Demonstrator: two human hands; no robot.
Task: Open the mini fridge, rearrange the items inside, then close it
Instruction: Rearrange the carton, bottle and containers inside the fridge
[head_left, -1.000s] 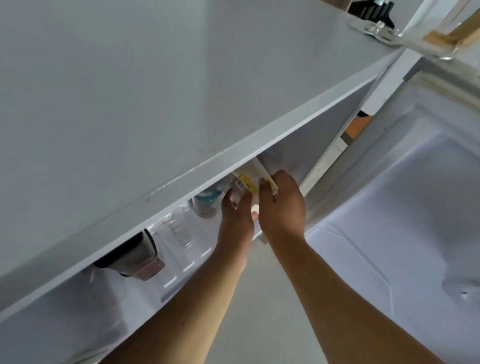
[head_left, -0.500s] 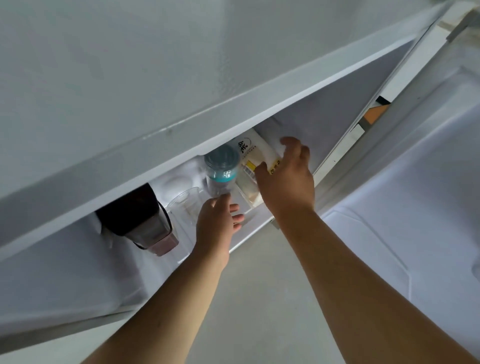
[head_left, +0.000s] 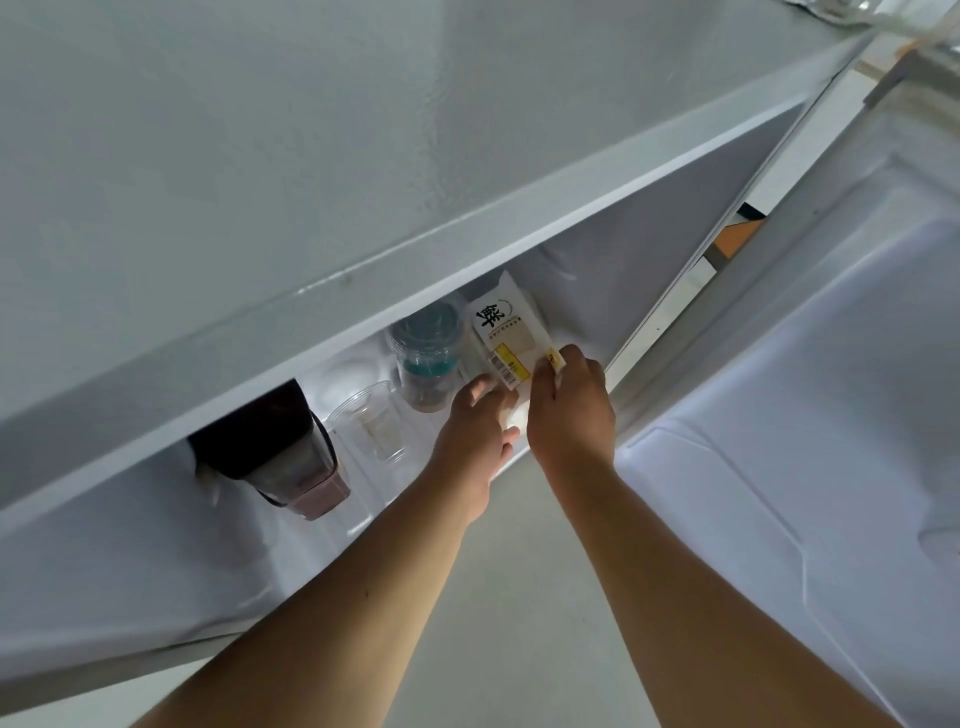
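Seen from above, a mini fridge (head_left: 467, 244) stands with its door (head_left: 831, 415) swung wide to the right; the rearranging step is in hand. Both hands reach inside. The right hand (head_left: 571, 415) has its grip clamped on the near edge of a flat white packet (head_left: 506, 332) printed with black characters and a yellow label, at the right end of the shelf. The left hand (head_left: 475, 441) steadies the packet's near left corner, fingers loosely curled. Just left stands a clear plastic bottle (head_left: 428, 358) with a teal band, then a thin clear cup (head_left: 371, 423), then a dark smooth jug (head_left: 280, 462). Next, likely, the packet must be shifted or set flat without toppling the bottle.
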